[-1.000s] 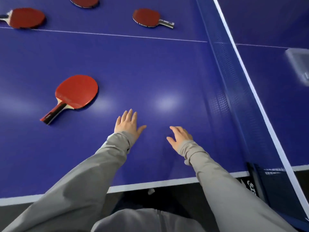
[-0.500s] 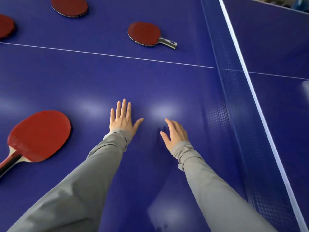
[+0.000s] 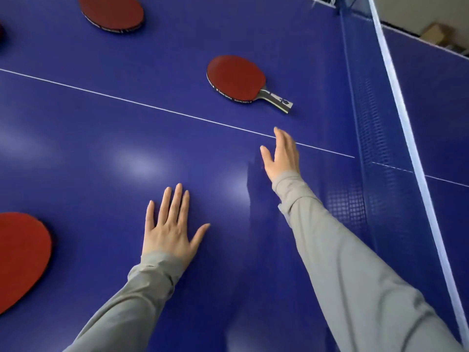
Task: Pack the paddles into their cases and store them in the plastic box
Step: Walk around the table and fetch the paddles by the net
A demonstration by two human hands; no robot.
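Observation:
Three red paddles lie on the blue table tennis table (image 3: 101, 148). One paddle (image 3: 236, 78) with a grey handle pointing right lies beyond the white centre line. My right hand (image 3: 281, 156) is open, stretched out just short of that handle, fingers over the line. My left hand (image 3: 170, 227) rests flat and open on the table. A second paddle (image 3: 111, 13) lies at the far left top. A third paddle (image 3: 20, 255) is cut off by the left edge. No case or plastic box is in view.
The net (image 3: 375, 138) with its white top band runs down the right side, dividing the table. Beyond the far edge at top right sit cardboard boxes (image 3: 434, 34) on the floor.
My right hand has reached forward toward the grey-handled paddle. My head has moved forward, so the paddles sit lower and larger in view. My left hand stays flat on the table.

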